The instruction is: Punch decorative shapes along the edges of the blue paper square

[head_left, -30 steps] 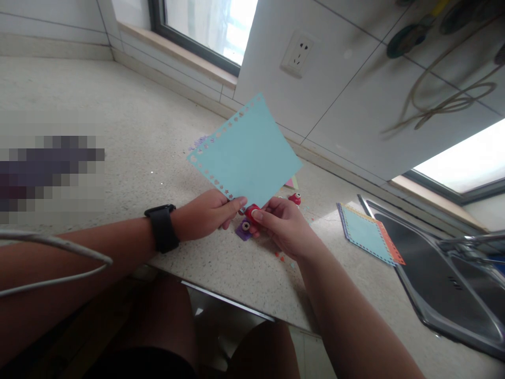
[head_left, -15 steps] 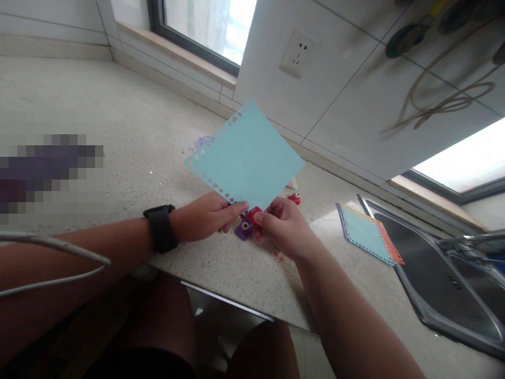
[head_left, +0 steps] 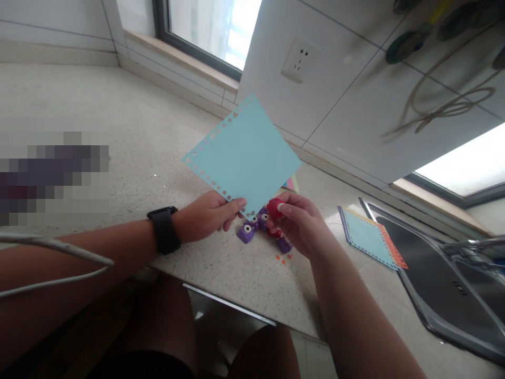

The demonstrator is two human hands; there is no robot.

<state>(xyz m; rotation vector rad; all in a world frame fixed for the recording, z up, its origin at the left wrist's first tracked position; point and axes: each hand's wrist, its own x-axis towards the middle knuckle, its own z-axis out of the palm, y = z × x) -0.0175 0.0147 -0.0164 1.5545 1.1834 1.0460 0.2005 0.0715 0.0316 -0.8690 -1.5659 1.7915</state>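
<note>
My left hand (head_left: pixel 209 215), with a black watch on its wrist, pinches the lower corner of a light blue paper sheet (head_left: pixel 244 152) and holds it up over the counter. Small shapes are punched along two of the sheet's edges. My right hand (head_left: pixel 300 223) is closed on a small red paper punch (head_left: pixel 274 207), just right of the sheet's corner and apart from it. Purple punches (head_left: pixel 246 231) lie on the speckled stone counter (head_left: pixel 138 142) under my hands.
A stack of punched coloured sheets (head_left: pixel 369 237) lies to the right, next to a steel sink (head_left: pixel 453 284). Tiny paper bits (head_left: pixel 283 259) are scattered near the punches. A tiled wall with a socket (head_left: pixel 296 59) rises behind. A grey cable (head_left: pixel 55 247) crosses my left arm.
My right hand has drawn the red punch to the right, off the sheet's corner. The sheet has tilted a little; more purple punches show beneath my hands.
</note>
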